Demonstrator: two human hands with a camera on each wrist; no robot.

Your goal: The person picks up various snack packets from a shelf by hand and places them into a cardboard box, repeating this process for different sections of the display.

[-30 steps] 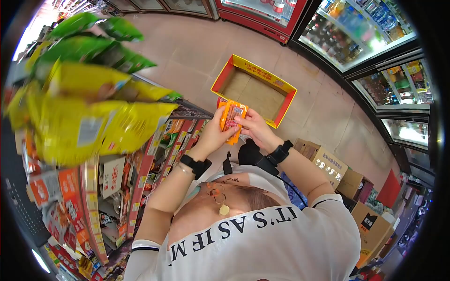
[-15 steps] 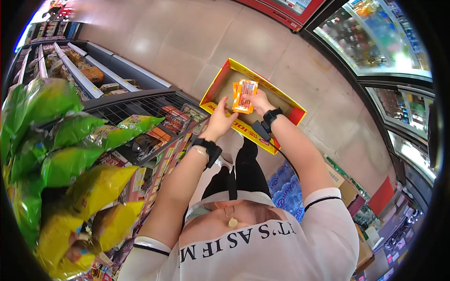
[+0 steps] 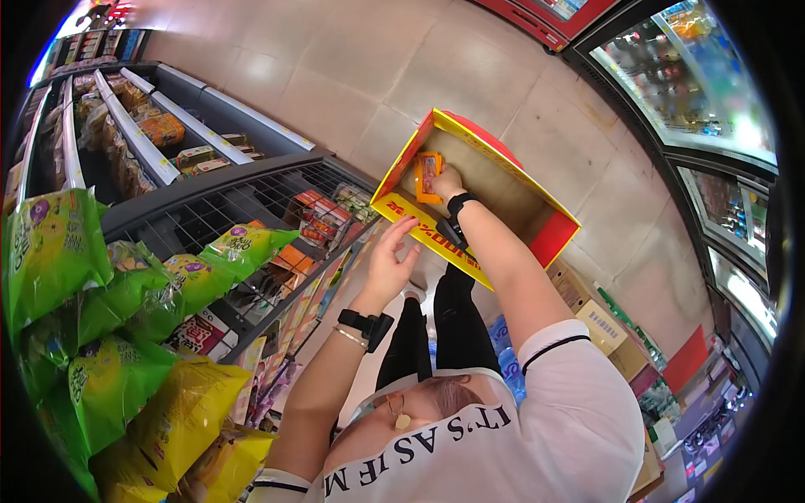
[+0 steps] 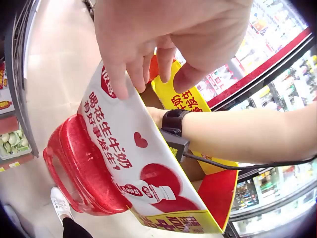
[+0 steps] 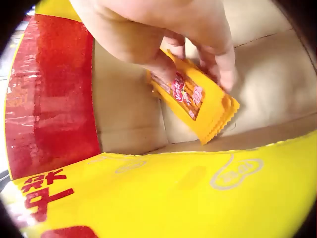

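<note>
In the head view an orange snack packet [image 3: 428, 178] is inside a yellow and red cardboard box [image 3: 560, 237], toward its left end. The right hand [image 3: 447, 181] reaches into the box and grips the packet. The right wrist view shows the thumb and fingers around the orange packet [image 5: 198, 99], close to the box's brown bottom [image 5: 129, 109]. The left hand [image 3: 392, 262] holds nothing, its fingers spread beside the box's near wall; in the left wrist view that hand [image 4: 173, 39] is above the box's white printed side [image 4: 124, 134].
A red plastic stool [image 4: 84, 168] stands under the box. Green snack bags [image 3: 54, 251] and yellow bags [image 3: 180, 415] hang at the left by a wire rack [image 3: 226, 205]. Glass-door fridges [image 3: 688, 84] line the right; cartons [image 3: 608, 335] stand at the lower right.
The right hand has carried the orange packets from in front of the body down into the box. The left hand has let go and drawn back toward the body.
</note>
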